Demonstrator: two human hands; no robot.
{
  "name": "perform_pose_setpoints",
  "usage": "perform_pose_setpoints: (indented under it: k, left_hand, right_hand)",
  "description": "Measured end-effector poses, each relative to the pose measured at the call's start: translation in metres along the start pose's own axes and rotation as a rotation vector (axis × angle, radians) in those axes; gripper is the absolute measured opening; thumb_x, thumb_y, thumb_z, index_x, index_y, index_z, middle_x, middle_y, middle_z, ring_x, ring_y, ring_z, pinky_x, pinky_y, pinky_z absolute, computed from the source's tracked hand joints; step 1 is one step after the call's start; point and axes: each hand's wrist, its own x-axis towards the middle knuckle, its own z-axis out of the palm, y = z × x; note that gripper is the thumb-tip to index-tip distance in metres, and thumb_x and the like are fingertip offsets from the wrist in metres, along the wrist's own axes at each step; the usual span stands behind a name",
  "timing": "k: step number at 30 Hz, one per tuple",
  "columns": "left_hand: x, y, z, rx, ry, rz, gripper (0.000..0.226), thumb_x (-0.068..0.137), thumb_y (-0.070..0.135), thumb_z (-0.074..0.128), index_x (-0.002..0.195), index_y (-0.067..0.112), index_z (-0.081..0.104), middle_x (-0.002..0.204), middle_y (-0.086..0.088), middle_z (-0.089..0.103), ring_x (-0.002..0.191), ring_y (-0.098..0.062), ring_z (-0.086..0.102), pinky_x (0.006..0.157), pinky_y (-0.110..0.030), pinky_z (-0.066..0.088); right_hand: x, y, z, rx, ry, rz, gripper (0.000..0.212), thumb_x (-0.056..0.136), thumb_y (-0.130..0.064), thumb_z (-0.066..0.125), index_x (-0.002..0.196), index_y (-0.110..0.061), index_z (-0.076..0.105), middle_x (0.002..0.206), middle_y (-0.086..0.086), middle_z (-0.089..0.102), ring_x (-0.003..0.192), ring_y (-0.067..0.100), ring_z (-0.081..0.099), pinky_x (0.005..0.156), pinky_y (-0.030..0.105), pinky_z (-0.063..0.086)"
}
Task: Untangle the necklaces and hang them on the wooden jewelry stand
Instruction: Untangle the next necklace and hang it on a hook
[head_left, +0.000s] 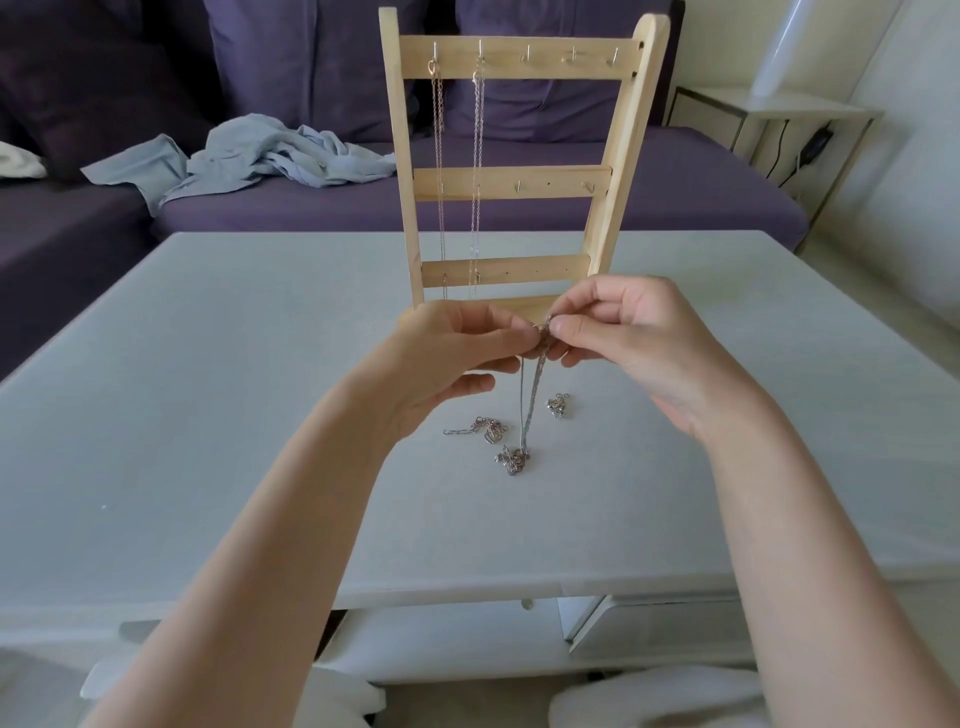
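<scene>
A wooden jewelry stand (511, 183) stands upright at the far middle of the table, with three crossbars of small hooks. Two thin necklaces hang from its top bar: one (439, 171) on the leftmost hook, another (476, 171) on the second. In front of the stand's base, my left hand (457, 353) and my right hand (623, 338) pinch the top end of a silver chain (530, 400) between thumbs and fingertips. The chain drops to a small tangle (511, 460) on the table. Two more tangled chains lie nearby, one to the left (483, 428) and one to the right (558, 405).
The pale grey table (208, 415) stretches wide on both sides. Behind it is a purple sofa (675, 176) with a crumpled light-blue cloth (260, 156). A white side table (769, 119) with a cable stands at the back right.
</scene>
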Motion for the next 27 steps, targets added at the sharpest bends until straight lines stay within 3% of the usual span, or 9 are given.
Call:
perform_pose_setpoints:
  k: [7,10,14,18,21,24,27]
  left_hand:
    - [0.003,0.002,0.002,0.153,0.061,0.113,0.014,0.082,0.016,0.068,0.070,0.022,0.065,0.068,0.009,0.059,0.066,-0.006,0.051,0.063,-0.019,0.045]
    - [0.004,0.002,0.005,0.178,0.098,0.201,0.013,0.074,0.021,0.073,0.066,0.024,0.063,0.070,0.005,0.064,0.063,-0.009,0.051,0.063,-0.020,0.043]
    - [0.005,0.003,0.009,0.190,0.124,0.292,0.021,0.081,0.004,0.067,0.067,0.016,0.058,0.074,-0.005,0.067,0.050,-0.004,0.046,0.055,-0.018,0.040]
    - [0.007,0.003,0.009,0.256,0.102,0.351,0.022,0.077,0.002,0.070,0.068,0.017,0.056,0.062,0.005,0.062,0.047,-0.001,0.047,0.050,-0.016,0.039]
    - [0.008,0.001,0.006,0.339,0.116,0.364,0.020,0.072,0.015,0.073,0.070,0.024,0.055,0.062,0.009,0.064,0.051,-0.006,0.050,0.055,-0.024,0.043]
    - [0.009,0.001,0.003,0.422,0.133,0.397,0.025,0.079,0.010,0.070,0.073,0.027,0.052,0.067,0.008,0.065,0.054,-0.010,0.051,0.059,-0.030,0.045]
    - [0.007,0.002,0.005,0.485,0.164,0.423,0.024,0.076,0.021,0.070,0.073,0.032,0.049,0.072,0.008,0.064,0.061,-0.015,0.056,0.067,-0.039,0.050]
  right_hand:
    - [0.000,0.000,-0.004,-0.060,-0.008,-0.010,0.016,0.084,0.000,0.063,0.074,-0.012,0.066,0.065,0.002,0.061,0.056,0.007,0.052,0.057,0.017,0.045]
    - [-0.001,-0.002,-0.004,-0.070,0.010,-0.018,0.015,0.084,0.000,0.064,0.074,-0.012,0.065,0.065,-0.002,0.059,0.056,0.003,0.050,0.056,0.016,0.044]
    - [0.000,-0.002,-0.004,-0.050,0.030,-0.018,0.016,0.084,0.002,0.063,0.074,-0.011,0.064,0.065,-0.003,0.059,0.058,0.005,0.051,0.056,0.016,0.044]
    - [0.000,0.000,-0.004,-0.052,0.015,0.005,0.016,0.083,0.003,0.062,0.074,-0.010,0.063,0.067,0.002,0.063,0.060,0.007,0.056,0.057,0.016,0.044]
    - [0.001,0.002,-0.003,-0.060,-0.007,0.029,0.013,0.084,0.003,0.060,0.078,-0.007,0.063,0.069,0.005,0.067,0.059,0.008,0.060,0.056,0.017,0.044]
    - [0.002,0.003,-0.003,-0.032,-0.014,0.050,0.012,0.086,0.004,0.057,0.080,-0.006,0.061,0.070,0.006,0.069,0.060,0.012,0.061,0.055,0.019,0.045]
    - [0.002,0.002,-0.002,-0.007,-0.010,0.049,0.013,0.087,0.004,0.056,0.080,-0.006,0.060,0.070,0.006,0.069,0.060,0.012,0.061,0.057,0.019,0.046]
